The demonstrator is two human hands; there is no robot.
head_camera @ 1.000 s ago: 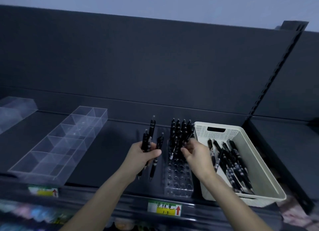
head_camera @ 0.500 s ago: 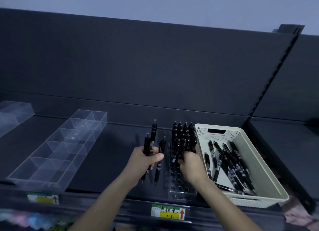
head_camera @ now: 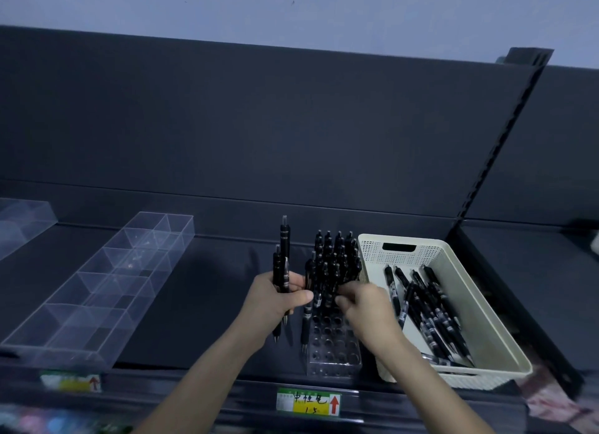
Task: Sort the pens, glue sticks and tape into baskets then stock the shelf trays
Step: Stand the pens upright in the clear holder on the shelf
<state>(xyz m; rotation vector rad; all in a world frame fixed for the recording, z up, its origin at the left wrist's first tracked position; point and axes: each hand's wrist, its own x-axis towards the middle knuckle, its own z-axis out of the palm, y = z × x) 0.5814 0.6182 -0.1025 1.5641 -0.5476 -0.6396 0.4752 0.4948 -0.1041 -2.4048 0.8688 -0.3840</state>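
Right hand [head_camera: 366,307] has settled among rack pens [head_camera: 337,258] (grip unclear); left hand [head_camera: 272,304] grips 3 pens [head_camera: 284,255].

Dim, cool bluish light, soft and even; dark shelf [head_camera: 201,320] swallows detail, faint shadow left of left hand [head_camera: 275,304]; right hand [head_camera: 366,310] and pens [head_camera: 428,313] in basket [head_camera: 486,307] motion-smeared; bottom-left price label [head_camera: 69,381] blurred; back panel [head_camera: 291,125] edge bowed by wide-angle lens.
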